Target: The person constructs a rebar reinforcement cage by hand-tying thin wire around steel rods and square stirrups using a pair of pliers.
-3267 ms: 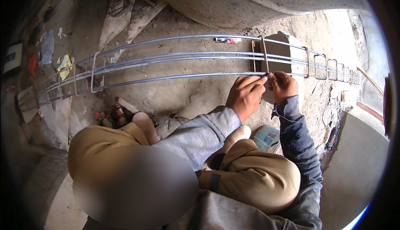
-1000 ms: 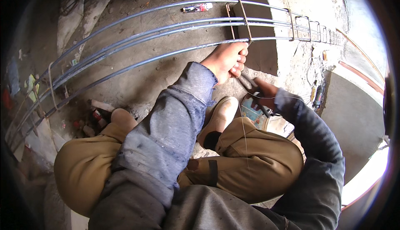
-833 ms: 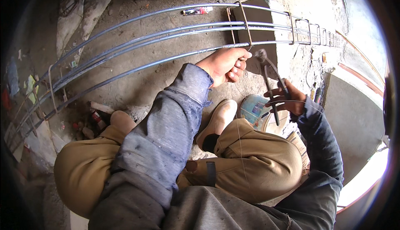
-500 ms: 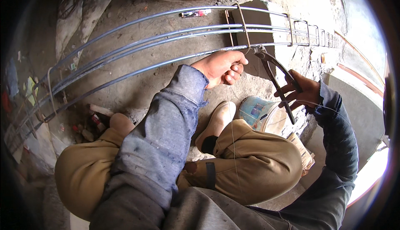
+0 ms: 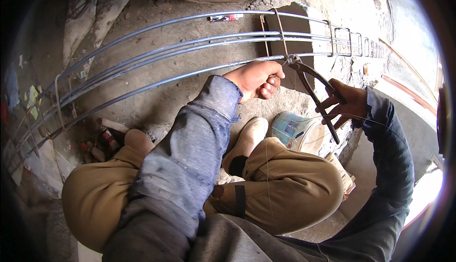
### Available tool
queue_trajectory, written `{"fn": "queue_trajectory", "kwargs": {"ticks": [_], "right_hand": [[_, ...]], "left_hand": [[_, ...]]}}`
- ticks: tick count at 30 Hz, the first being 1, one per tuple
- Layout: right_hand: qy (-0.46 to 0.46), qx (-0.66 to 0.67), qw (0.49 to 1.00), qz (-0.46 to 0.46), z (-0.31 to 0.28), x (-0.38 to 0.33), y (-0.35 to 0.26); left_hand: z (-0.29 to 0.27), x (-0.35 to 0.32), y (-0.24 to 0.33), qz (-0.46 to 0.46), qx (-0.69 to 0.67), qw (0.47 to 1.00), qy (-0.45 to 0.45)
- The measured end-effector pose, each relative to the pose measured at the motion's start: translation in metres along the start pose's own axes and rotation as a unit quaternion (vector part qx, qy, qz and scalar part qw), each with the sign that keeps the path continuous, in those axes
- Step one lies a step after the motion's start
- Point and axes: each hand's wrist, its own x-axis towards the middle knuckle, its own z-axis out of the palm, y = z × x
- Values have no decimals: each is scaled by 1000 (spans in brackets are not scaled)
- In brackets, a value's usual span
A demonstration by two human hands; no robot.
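- Left hand (image 5: pixel 256 79): arm extended, fingers clenched on the nearest rebar (image 5: pixel 156 84), beside a stirrup (image 5: pixel 280 32).
- Right hand (image 5: pixel 349 103): raised, fingers grasping pliers (image 5: pixel 313 91); tips at that joint.

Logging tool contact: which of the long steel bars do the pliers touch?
The nearest bar, lowest in view; the pliers in the right hand bite beside the left hand.
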Motion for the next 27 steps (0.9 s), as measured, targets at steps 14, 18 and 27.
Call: {"fn": "queue_trajectory", "kwargs": {"ticks": [14,18,27], "right_hand": [[111,-250,962,-1,50,-30,-39],[107,-262,959,-7,59,-37,-51],[119,-288,950,-31,58,-35,-39]], "left_hand": [[0,2,-1,-5,5,1000,2],[-1,1,-1,-4,20,1000,6],[2,1,1,1,54,999,8]]}}
